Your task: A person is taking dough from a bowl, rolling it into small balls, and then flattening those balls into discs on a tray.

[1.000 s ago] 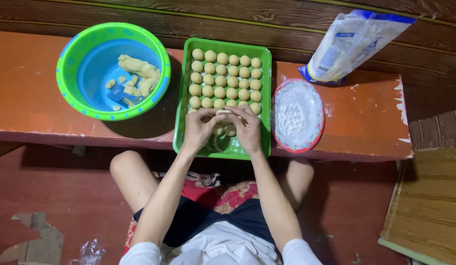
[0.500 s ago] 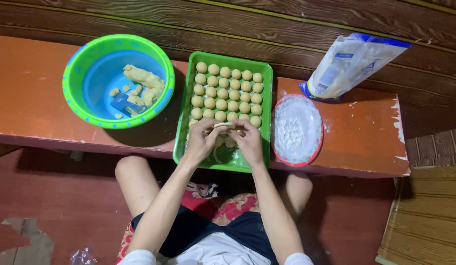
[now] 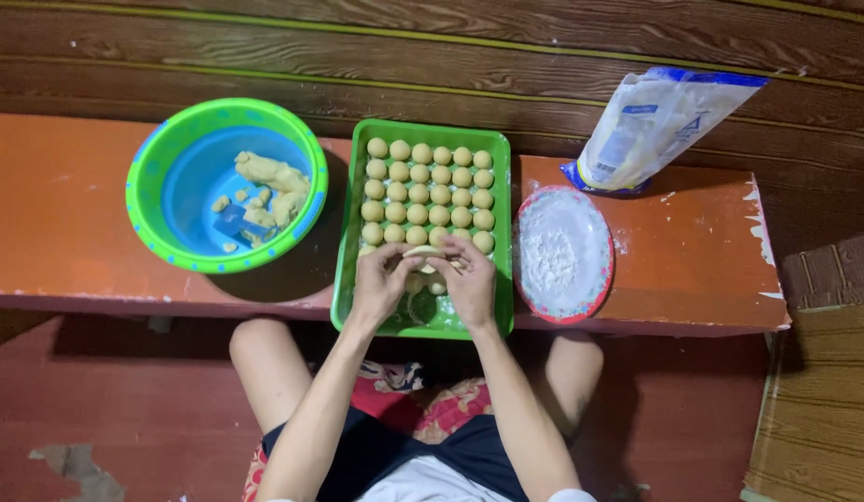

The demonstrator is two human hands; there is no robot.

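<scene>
My left hand [image 3: 379, 282] and my right hand [image 3: 470, 281] meet over the near part of a green tray [image 3: 500, 232], and together they pinch a pale strip of dough [image 3: 421, 252] between the fingertips. Several round dough balls [image 3: 429, 194] lie in rows across the far part of the tray. Another couple of dough pieces show under my hands, partly hidden.
A blue bowl with a green rim [image 3: 225, 184] holds lumps of dough at the left. A round plate of white flour [image 3: 562, 253] and a leaning flour bag [image 3: 651, 125] stand at the right. All rest on an orange bench [image 3: 60, 214]; my bare knees are below it.
My hands have stayed over the near part of the tray, fingers working the dough. The camera has shifted slightly, so the bench sits lower in view.
</scene>
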